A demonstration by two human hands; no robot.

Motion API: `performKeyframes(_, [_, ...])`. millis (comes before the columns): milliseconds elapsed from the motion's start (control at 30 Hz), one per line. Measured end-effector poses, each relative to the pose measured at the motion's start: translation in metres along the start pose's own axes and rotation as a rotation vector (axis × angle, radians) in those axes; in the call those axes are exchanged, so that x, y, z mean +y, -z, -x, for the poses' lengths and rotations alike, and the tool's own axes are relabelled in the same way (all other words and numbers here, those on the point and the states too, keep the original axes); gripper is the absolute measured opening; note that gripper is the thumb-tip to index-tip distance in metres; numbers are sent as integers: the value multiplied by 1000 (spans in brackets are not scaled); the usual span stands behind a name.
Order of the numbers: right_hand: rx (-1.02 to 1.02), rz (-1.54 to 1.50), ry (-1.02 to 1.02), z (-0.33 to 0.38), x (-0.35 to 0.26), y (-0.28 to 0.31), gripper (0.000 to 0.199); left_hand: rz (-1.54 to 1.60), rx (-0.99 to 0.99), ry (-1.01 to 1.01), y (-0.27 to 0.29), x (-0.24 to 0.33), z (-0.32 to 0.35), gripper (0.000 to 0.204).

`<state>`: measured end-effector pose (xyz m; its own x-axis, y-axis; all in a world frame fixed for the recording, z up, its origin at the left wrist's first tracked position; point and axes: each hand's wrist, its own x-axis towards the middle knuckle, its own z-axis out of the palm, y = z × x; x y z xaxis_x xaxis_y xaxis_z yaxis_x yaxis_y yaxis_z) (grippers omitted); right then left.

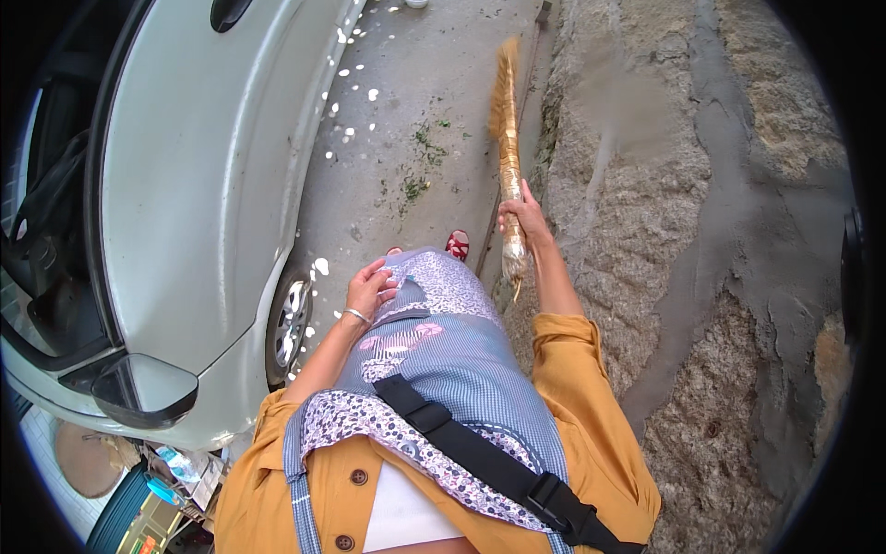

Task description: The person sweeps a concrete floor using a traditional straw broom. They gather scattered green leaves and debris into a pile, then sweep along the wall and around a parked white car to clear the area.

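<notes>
My right hand point(528, 219) is wrapped round the bound handle of a straw hand broom point(508, 138). Its bristles point up and away from me, and the tied lower end sticks out below my fist. With a bracelet at the wrist, my left hand point(371, 290) hovers over the front of my patterned apron point(443, 346); its fingers are loosely bent and apart, and nothing shows in them. Scattered green leaf bits point(420, 157) lie on the concrete ground ahead, left of the broom.
A pale car point(208, 166) stands close along my left, its side mirror point(146, 392) jutting out near my elbow. A rough stone wall point(618, 212) rises close on my right. Between them runs a narrow concrete strip point(397, 74). Boxes and a bottle point(177, 462) crowd the lower left.
</notes>
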<state>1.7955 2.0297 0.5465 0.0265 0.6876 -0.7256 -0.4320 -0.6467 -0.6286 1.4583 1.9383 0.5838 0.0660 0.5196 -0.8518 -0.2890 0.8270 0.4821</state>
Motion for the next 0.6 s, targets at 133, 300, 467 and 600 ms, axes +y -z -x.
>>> performKeyframes(133, [-45,412,-123,45,14,-25,84,22,28,-4,1,-8,5,43])
performKeyframes(300, [-116,823,-8,50,57,-60,70,34,64,-27,-3,-9,16,42])
performKeyframes(467, [-375,1151,29,56,93,-70,61,49,110,-27,5,-32,27,44])
performKeyframes(600, [-572,1427,-48,29,126,-53,56,68,85,1,4,-43,33,45])
